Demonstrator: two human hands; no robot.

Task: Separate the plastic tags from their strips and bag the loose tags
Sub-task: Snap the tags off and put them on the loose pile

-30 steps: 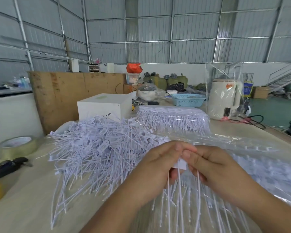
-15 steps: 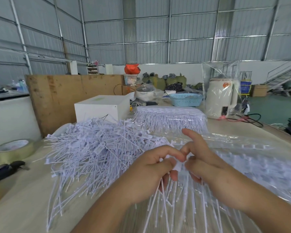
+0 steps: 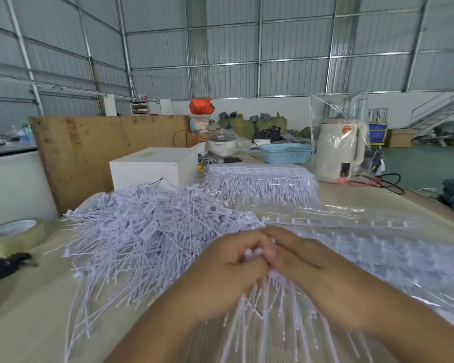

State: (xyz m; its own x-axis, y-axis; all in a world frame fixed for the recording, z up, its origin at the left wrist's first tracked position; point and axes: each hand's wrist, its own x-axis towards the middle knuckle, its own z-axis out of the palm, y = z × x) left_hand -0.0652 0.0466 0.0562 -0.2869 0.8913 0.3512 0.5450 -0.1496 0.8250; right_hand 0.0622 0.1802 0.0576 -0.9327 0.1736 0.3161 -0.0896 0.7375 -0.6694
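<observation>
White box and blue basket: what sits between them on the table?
In the head view, a white pot with a clear lid sits between the white box and the blue basket, with cables below it.

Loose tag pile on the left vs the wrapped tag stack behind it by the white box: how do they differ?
The loose tag pile is a jumble, its tails pointing every way; the wrapped tag stack is tidy, with tails parallel like a comb. The loose tag pile lies bare on the table; the wrapped tag stack sits under clear film. The pile is nearer and spreads wider. Both are the same white plastic tags.
</observation>
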